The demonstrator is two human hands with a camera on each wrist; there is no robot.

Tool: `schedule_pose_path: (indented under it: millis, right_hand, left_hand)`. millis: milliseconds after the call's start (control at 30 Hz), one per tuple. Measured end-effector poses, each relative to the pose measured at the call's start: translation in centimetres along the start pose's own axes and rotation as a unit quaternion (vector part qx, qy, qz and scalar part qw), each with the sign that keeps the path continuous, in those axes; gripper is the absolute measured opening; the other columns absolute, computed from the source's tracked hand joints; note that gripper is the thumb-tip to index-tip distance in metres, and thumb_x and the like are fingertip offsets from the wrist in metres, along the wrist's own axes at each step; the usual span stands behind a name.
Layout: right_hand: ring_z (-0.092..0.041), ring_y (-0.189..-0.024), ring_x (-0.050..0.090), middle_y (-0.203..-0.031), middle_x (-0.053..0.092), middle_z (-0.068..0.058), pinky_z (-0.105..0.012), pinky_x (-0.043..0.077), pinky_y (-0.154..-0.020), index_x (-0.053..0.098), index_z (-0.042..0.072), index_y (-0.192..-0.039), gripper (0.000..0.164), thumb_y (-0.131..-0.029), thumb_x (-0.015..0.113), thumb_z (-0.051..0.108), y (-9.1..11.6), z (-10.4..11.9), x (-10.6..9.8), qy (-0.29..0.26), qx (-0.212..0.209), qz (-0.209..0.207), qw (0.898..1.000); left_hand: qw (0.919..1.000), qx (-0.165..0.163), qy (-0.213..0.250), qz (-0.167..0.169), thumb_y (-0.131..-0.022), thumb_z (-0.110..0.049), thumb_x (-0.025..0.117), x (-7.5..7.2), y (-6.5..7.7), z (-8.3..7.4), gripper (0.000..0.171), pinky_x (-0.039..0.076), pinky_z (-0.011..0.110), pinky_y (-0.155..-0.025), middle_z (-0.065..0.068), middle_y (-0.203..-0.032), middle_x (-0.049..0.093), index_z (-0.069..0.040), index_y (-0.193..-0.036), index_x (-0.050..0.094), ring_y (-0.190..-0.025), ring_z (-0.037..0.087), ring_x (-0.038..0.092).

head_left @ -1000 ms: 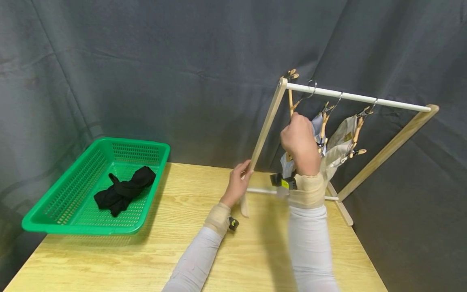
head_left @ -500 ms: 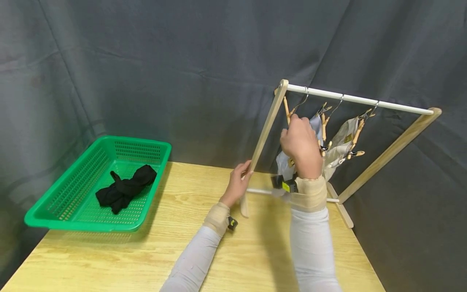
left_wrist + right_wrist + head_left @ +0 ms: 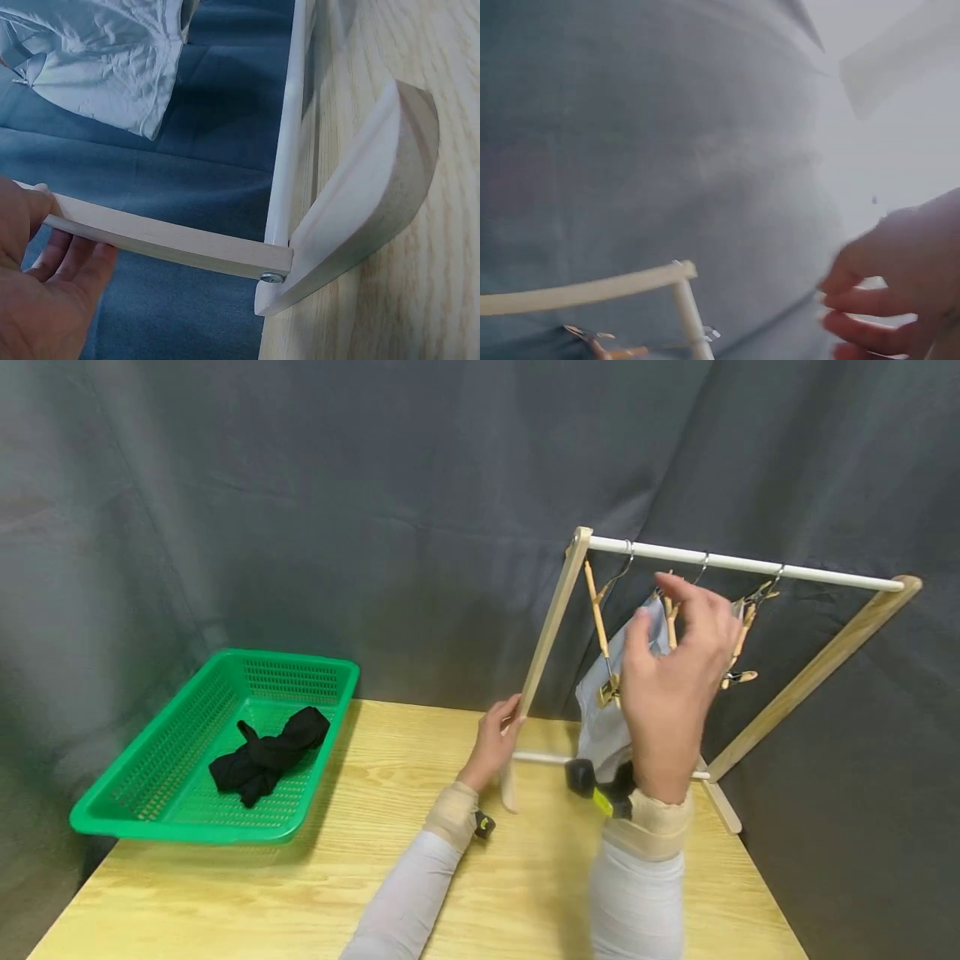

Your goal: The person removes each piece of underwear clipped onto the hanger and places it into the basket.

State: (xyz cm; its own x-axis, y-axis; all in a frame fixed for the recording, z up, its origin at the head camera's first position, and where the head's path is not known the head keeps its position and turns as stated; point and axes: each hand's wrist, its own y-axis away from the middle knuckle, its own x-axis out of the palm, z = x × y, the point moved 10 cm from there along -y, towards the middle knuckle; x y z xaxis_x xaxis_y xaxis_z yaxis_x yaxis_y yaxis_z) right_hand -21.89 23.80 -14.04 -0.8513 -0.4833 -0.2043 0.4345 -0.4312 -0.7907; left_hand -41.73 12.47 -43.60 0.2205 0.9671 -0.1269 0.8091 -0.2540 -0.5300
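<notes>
My left hand [image 3: 495, 737] holds the near-left wooden post [image 3: 553, 627] of a small clothes rack. In the left wrist view, its thumb and fingers [image 3: 71, 262] lie on opposite sides of that post. My right hand [image 3: 678, 689] is in front of the rack with thumb and fingers spread apart, holding nothing. Left of it, a wooden clip hanger [image 3: 597, 614] hangs by its metal hook on the white rail [image 3: 675, 553]. A pale blue garment [image 3: 600, 718] is clipped to this hanger. The right hand partly hides the other hangers and their clothes.
A green plastic basket [image 3: 330, 760] stands on the left of the wooden table [image 3: 420, 752], with a black bundled garment [image 3: 270, 755] inside. Another clip hanger [image 3: 742, 639] hangs farther right on the rail. Grey curtain [image 3: 420, 568] closes in the back and right side.
My right hand has let go of the leftmost hanger and moved right, its fingers spreading. The hanger hangs by its hook near the rail's left end. My left hand stays on the post.
</notes>
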Motion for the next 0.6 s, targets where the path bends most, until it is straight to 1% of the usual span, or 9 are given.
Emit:
schedule_pose_path:
  millis: [67, 100, 133, 200, 267, 333, 400, 500, 600]
  right_hand:
    - [-0.004, -0.109, 0.043, -0.119, 0.063, -0.002, -0.025, 0.034, -0.098, 0.069, 0.011, -0.126, 0.032, -0.095, 0.063, 0.009, 0.1, -0.9, -1.6, -0.009, 0.025, -0.045, 0.999]
    - [0.000, -0.109, 0.041, -0.120, 0.062, 0.000, -0.023, 0.034, -0.098, 0.067, 0.012, -0.128, 0.033, -0.095, 0.063, 0.011, 0.2, -1.5, -2.1, -0.007, 0.040, -0.055, 0.998]
    - [0.001, -0.108, 0.038, -0.121, 0.060, 0.001, -0.022, 0.035, -0.098, 0.064, 0.013, -0.131, 0.036, -0.095, 0.064, 0.012, 0.3, -2.2, -2.3, -0.005, 0.058, -0.056, 0.997]
    - [-0.005, -0.112, 0.041, -0.125, 0.058, -0.003, -0.024, 0.035, -0.100, 0.059, 0.011, -0.137, 0.041, -0.096, 0.064, 0.016, 0.5, -3.5, -2.1, -0.001, 0.086, -0.034, 0.996]
    - [-0.012, -0.117, 0.044, -0.131, 0.056, -0.007, -0.027, 0.036, -0.102, 0.055, 0.010, -0.141, 0.047, -0.096, 0.065, 0.018, 0.8, -4.7, -1.4, 0.002, 0.112, -0.004, 0.994]
    - [-0.018, -0.123, 0.045, -0.138, 0.053, -0.008, -0.031, 0.037, -0.106, 0.050, 0.010, -0.146, 0.053, -0.096, 0.066, 0.021, 1.2, -6.0, -0.5, 0.007, 0.143, 0.031, 0.989]
    - [-0.022, -0.126, 0.045, -0.141, 0.052, -0.010, -0.034, 0.039, -0.107, 0.048, 0.009, -0.148, 0.057, -0.095, 0.068, 0.022, 1.5, -6.9, 0.2, 0.009, 0.159, 0.055, 0.986]
    - [-0.023, -0.125, 0.045, -0.142, 0.051, -0.012, -0.033, 0.043, -0.102, 0.047, 0.008, -0.149, 0.061, -0.094, 0.069, 0.023, 1.9, -7.7, 0.9, 0.016, 0.165, 0.077, 0.983]
    - [-0.024, -0.121, 0.046, -0.140, 0.051, -0.015, -0.030, 0.044, -0.093, 0.047, 0.005, -0.149, 0.063, -0.093, 0.071, 0.022, 2.0, -8.1, 1.5, 0.022, 0.158, 0.089, 0.983]
  left_hand:
    - [1.0000, 0.003, -0.001, 0.003, -0.100, -0.003, 0.059, 0.2, -0.1, 0.0, 0.047, 0.049, 0.045, -0.106, 0.026, -0.125, 0.059, 0.008, -0.145, 0.048, -0.120, 0.040, 0.061]
    - [1.0000, 0.005, -0.002, 0.005, -0.101, -0.003, 0.059, 0.3, -0.2, -0.1, 0.047, 0.049, 0.046, -0.106, 0.027, -0.125, 0.059, 0.008, -0.145, 0.048, -0.120, 0.040, 0.061]
    - [1.0000, 0.004, -0.004, 0.006, -0.101, -0.003, 0.059, 0.3, -0.2, 0.0, 0.047, 0.050, 0.045, -0.106, 0.027, -0.125, 0.059, 0.008, -0.145, 0.047, -0.120, 0.040, 0.061]
    - [0.9999, 0.006, -0.009, 0.007, -0.101, -0.004, 0.059, 0.2, -0.3, 0.1, 0.047, 0.051, 0.043, -0.105, 0.026, -0.126, 0.059, 0.007, -0.145, 0.048, -0.121, 0.039, 0.062]
    - [0.9999, 0.005, -0.013, 0.004, -0.101, -0.004, 0.059, -0.2, -0.3, 0.2, 0.047, 0.051, 0.042, -0.104, 0.025, -0.126, 0.060, 0.007, -0.145, 0.048, -0.120, 0.038, 0.062]
    - [0.9998, 0.000, -0.020, 0.001, -0.101, -0.004, 0.059, -0.4, -0.2, 0.2, 0.047, 0.052, 0.039, -0.104, 0.023, -0.125, 0.061, 0.006, -0.145, 0.049, -0.120, 0.036, 0.063]
    - [0.9998, -0.005, -0.020, 0.000, -0.101, -0.004, 0.059, -0.4, -0.2, 0.2, 0.046, 0.052, 0.038, -0.104, 0.022, -0.125, 0.061, 0.006, -0.145, 0.049, -0.119, 0.036, 0.063]
    - [0.9998, -0.008, -0.019, 0.004, -0.101, -0.005, 0.059, -0.2, -0.1, 0.2, 0.046, 0.052, 0.035, -0.104, 0.021, -0.126, 0.061, 0.004, -0.145, 0.050, -0.121, 0.035, 0.062]
    - [0.9998, -0.009, -0.019, 0.006, -0.101, -0.006, 0.059, 0.1, 0.1, 0.4, 0.046, 0.051, 0.034, -0.105, 0.020, -0.127, 0.061, 0.003, -0.146, 0.050, -0.122, 0.034, 0.062]
